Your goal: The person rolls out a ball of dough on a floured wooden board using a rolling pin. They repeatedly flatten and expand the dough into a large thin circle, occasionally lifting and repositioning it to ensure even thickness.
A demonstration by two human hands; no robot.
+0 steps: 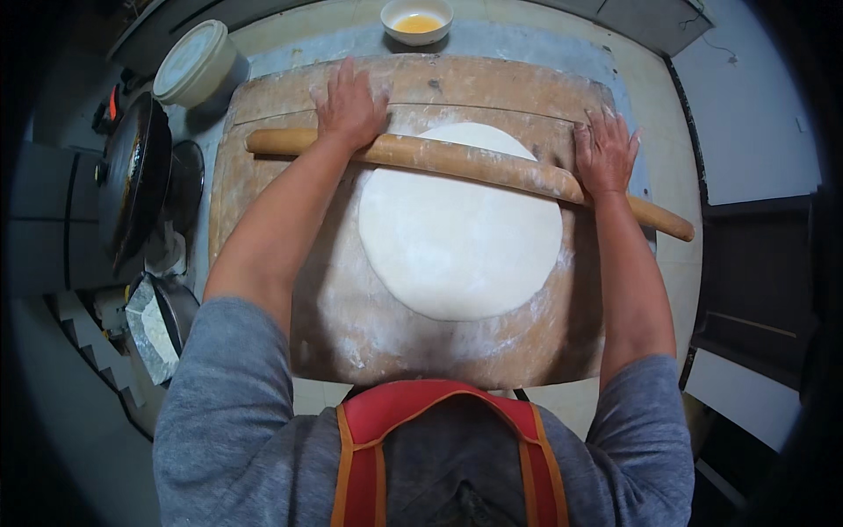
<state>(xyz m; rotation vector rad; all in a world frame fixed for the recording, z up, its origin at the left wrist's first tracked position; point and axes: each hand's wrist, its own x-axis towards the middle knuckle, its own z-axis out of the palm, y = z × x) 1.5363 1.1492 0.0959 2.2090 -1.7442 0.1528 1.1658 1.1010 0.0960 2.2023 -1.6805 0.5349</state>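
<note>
A long wooden rolling pin (461, 160) lies slantwise across the far part of a round sheet of white dough (461, 244), its right end nearer to me. My left hand (350, 105) is laid over the pin left of the dough, palm down, with the fingers stretched out beyond it. Over the pin's right part, past the dough's edge, my right hand (607, 153) rests in the same flat way, fingers spread and floury. Neither hand wraps around the wood. Beneath the dough is a flour-dusted wooden board (408, 356). The pin hides a strip of the dough.
Beyond the board stands a white bowl (417, 34) with yellow liquid. At the left are a lidded plastic tub (201, 66), a dark pan (138, 178) tilted on its side, and a bag of white powder (156, 332) in a dark container. A cabinet (757, 263) flanks the table's right side.
</note>
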